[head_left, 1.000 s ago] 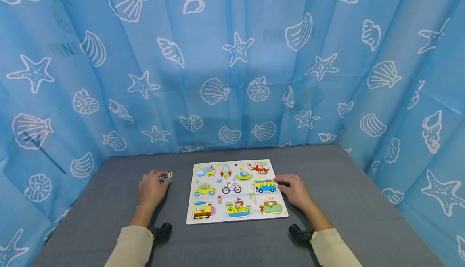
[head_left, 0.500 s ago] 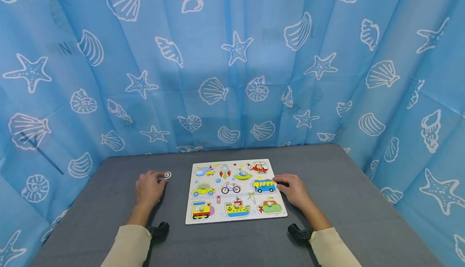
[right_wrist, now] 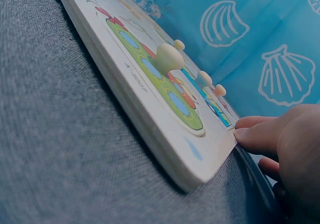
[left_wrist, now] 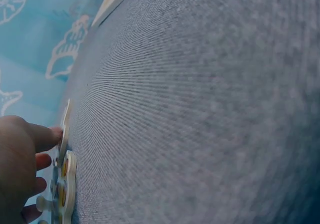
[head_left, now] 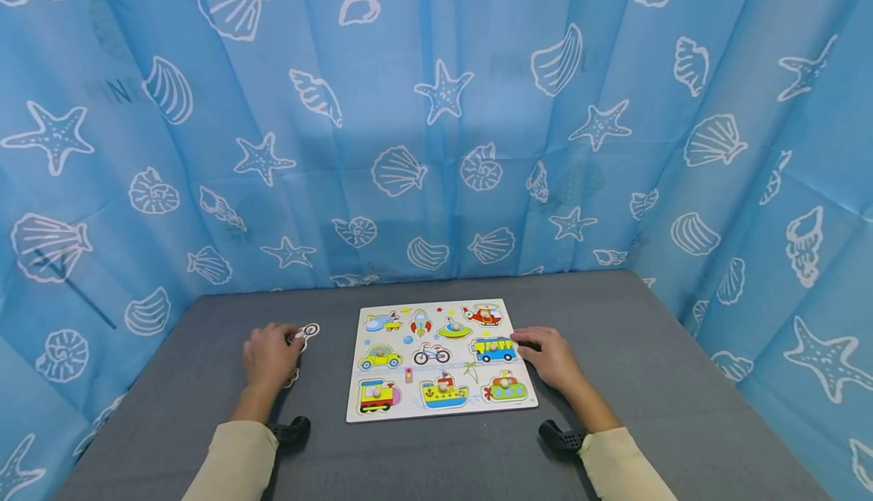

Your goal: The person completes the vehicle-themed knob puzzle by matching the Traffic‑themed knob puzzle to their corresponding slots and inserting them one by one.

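Note:
My left hand [head_left: 267, 355] is over loose wooden puzzle pieces at the table's left. A bicycle piece [head_left: 310, 330] shows beyond its fingertips, and the edge of another piece [head_left: 292, 378] peeks out beside the palm. In the left wrist view the thumb touches one thin piece, while the other fingers hang near a knobbed piece [left_wrist: 69, 184], partly hidden. A white knob puzzle board [head_left: 409, 413] with vehicle pictures lies flat in the middle. My right hand [head_left: 549, 355] touches the board's right edge beside the bus piece [head_left: 495, 349] with extended thumb and index finger.
Grey cloth covers the table [head_left: 436, 459]. Behind it and along both sides hangs a blue shell-patterned curtain [head_left: 436, 137]. Wooden knobs stand up from several board pieces, such as the submarine [right_wrist: 145, 63]. Dark straps [head_left: 292, 431] sit at the wrists.
My left hand has drawn away to the left from the bicycle piece, which now shows more fully, and another piece has come into sight by the palm. My right hand stays at the board's edge.

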Motion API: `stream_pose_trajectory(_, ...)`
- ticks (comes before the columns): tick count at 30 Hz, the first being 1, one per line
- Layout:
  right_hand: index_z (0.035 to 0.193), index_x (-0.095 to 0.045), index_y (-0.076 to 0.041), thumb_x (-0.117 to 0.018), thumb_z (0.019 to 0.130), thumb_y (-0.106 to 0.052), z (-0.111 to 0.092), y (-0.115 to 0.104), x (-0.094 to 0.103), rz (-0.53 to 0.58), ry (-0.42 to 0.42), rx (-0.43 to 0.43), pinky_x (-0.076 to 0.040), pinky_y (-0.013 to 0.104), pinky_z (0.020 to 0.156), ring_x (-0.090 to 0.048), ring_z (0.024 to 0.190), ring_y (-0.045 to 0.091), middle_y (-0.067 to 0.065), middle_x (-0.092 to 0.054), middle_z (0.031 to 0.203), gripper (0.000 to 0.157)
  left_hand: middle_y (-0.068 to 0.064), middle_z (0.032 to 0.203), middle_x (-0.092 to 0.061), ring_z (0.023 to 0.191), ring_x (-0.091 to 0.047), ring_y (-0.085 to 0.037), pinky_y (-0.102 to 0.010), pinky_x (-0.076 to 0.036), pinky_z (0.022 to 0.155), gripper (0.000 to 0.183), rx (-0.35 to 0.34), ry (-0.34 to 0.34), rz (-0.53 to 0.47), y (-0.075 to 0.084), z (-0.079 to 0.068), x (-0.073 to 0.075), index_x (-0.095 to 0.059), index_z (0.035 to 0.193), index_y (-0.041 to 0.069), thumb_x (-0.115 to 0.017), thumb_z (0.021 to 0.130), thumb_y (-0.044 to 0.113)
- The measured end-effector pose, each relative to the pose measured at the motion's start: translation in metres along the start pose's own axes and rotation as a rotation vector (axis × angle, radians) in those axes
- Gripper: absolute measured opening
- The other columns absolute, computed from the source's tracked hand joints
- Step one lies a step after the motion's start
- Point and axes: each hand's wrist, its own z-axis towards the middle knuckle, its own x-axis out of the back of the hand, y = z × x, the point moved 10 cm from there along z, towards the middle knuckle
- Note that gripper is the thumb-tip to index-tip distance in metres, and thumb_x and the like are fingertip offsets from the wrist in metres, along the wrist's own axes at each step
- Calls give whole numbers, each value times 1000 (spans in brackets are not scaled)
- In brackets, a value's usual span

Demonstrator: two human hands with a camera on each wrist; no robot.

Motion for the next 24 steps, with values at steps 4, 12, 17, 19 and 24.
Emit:
stream_pose_trajectory(4, 119, -70, -4, -67, 91, -6, 0, 0, 0, 3, -1, -9, -31, 58, 103, -44, 126, 37, 13, -63, 125, 28, -19, 101, -63, 95, -52, -40, -54, -35, 79, 26, 13, -6, -14, -2, -1, 1, -71, 104, -1, -69, 88, 20)
stream_pose_trajectory(12, 118, -70, -4, -67, 90, -5, -1, -1, 1, 6, 5, 1, -32, 58, 102, -44, 125, 37, 14, -63, 125, 28, -16, 97, -63, 93, -51, -38, -54, -35, 81, 24, 20, -23, -13, -3, 0, 0, -71, 103, 0, -70, 89, 19)
stream_pose_trajectory(17, 117, -71, -4, -67, 90, -4, -2, -3, 1, 10, 7, 22, -32, 58, 102, -44, 125, 38, 14, -63, 124, 27, -13, 92, -62, 90, -51, -36, -53, -36, 78, 21, 11, -35, 9, -3, 2, -1, -71, 101, 1, -70, 89, 19)
stream_pose_trajectory(19, 117, -71, -3, -67, 90, -3, -3, -3, 1, 15, 9, 27, -32, 59, 102, -44, 125, 38, 14, -64, 124, 27, -12, 90, -62, 88, -51, -35, -52, -36, 76, 20, 11, -43, 12, -2, 2, -2, -71, 100, 1, -70, 89, 18)
stream_pose_trajectory(24, 117, -70, -3, -66, 90, -3, -3, -4, 3, 20, 10, 30, -32, 59, 102, -45, 125, 38, 15, -64, 124, 27, -10, 87, -61, 86, -51, -33, -49, -35, 73, 17, 11, -40, 18, -1, 4, -2, -71, 97, 2, -70, 89, 17)
